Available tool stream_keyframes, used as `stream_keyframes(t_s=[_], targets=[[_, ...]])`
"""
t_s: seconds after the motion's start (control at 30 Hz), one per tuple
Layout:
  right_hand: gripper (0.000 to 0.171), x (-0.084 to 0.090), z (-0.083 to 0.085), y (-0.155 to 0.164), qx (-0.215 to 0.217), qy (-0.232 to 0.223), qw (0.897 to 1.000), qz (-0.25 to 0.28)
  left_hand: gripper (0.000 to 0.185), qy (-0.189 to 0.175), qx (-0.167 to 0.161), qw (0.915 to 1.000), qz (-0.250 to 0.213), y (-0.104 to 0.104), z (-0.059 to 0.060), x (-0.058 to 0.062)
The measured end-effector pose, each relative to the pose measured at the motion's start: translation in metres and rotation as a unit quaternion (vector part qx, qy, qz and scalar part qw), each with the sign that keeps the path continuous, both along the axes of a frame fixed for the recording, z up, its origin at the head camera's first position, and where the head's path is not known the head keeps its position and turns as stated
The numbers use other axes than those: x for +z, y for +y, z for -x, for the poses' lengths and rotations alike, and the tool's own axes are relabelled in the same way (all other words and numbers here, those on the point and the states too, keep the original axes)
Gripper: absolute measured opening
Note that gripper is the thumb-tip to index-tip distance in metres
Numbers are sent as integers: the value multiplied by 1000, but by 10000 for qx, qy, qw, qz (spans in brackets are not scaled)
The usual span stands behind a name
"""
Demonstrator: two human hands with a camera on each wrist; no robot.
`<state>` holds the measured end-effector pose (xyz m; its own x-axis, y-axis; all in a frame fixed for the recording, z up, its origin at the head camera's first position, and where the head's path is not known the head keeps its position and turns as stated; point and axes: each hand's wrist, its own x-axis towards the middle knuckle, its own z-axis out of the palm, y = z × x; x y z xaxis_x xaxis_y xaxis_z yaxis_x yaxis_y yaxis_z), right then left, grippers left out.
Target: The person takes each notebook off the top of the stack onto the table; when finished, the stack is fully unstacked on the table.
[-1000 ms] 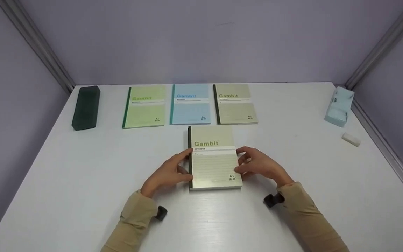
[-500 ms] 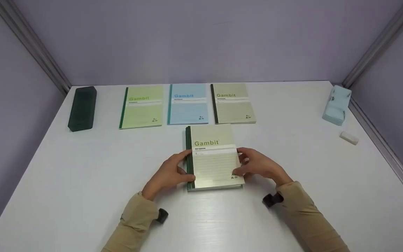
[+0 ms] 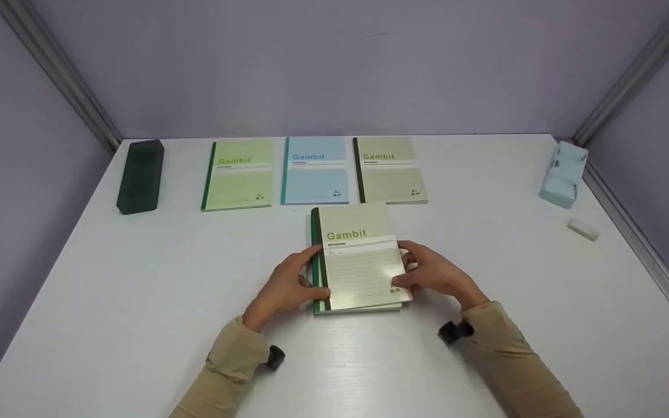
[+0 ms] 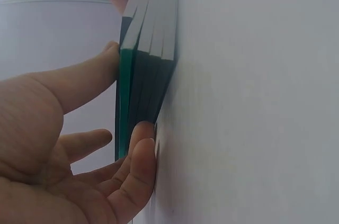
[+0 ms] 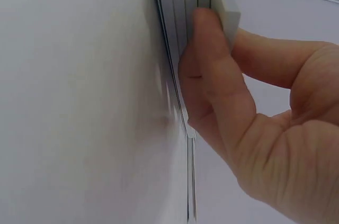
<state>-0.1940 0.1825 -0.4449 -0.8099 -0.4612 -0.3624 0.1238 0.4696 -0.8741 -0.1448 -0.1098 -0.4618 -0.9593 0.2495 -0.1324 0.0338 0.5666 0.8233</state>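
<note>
A beige Gambit notebook (image 3: 360, 270) tops a stack of several notebooks (image 4: 151, 49), sitting skewed to the right. The green spine (image 3: 316, 267) of the one beneath shows at its left. My right hand (image 3: 436, 273) pinches the top notebook's right edge, thumb on the cover; in the right wrist view its fingers reach along the page edges (image 5: 180, 1). At the spine side, my left hand (image 3: 285, 284) holds the stack, thumb on the top notebook's dark spine and curled fingers against the lower spines. The covers of the lower notebooks are hidden.
Behind the stack lie a green notebook (image 3: 238, 177), a blue notebook (image 3: 315, 174) and another beige notebook (image 3: 391, 174) in a row. A dark green box (image 3: 141, 176) stands far left. A pale blue case (image 3: 564, 174) and a white eraser (image 3: 583, 229) lie at the right.
The top beige notebook has shifted rightward and turned a little on the stack, uncovering the green spine beneath. Both hands have moved slightly right with it.
</note>
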Motion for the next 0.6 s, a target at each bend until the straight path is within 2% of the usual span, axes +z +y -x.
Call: stream_keyframes(t_s=[0.3,0.4,0.5,0.6], targets=[[63,-5,-3,10,-298,105,9993,177,83,71,-181,9998,-30,-2,2,-2],[62,-6,-4,13,-425,77,9984,360,85,36,-254,9997,-32,-3,2,-1],[63,-8,-4,18,-272,32,9976,633,88,-22,-303,9995,-36,-5,3,-1],[55,-10,-5,22,269,177,9964,790,90,-30,-323,9995,-43,-6,3,0]])
